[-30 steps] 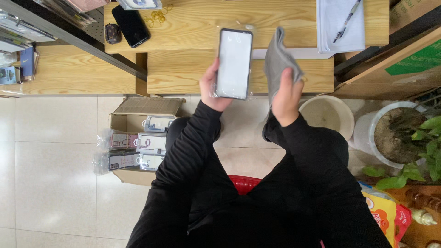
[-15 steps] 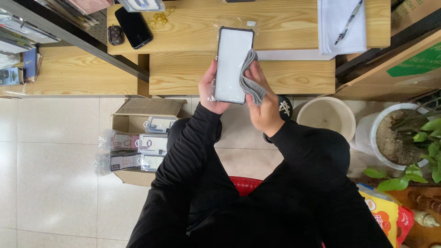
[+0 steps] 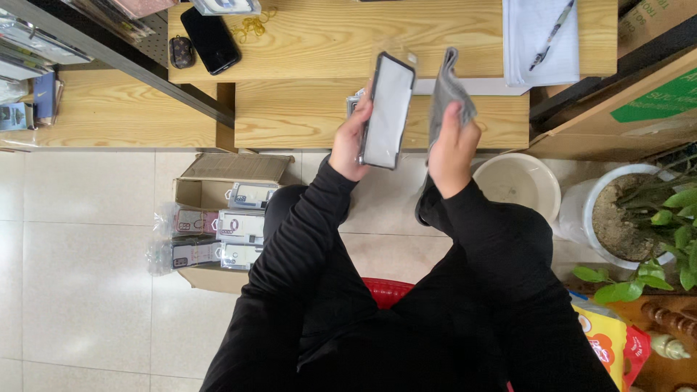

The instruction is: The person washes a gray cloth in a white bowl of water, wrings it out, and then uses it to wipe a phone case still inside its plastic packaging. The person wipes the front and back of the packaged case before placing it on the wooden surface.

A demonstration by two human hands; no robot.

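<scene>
My left hand grips a smartphone with a pale blank screen and dark edge, tilted upright in front of the wooden desk. My right hand holds a folded grey cloth just to the right of the phone, a small gap between them. Both arms are in black sleeves.
On the desk lie a black phone, a small dark pouch, yellow rubber bands and white paper with a pen. Below stand a cardboard box of packaged items, a beige bin, a potted plant and a red stool.
My right hand has lifted the grey cloth off the phone screen and moved it to the right. The phone has tilted slightly in my left hand.
</scene>
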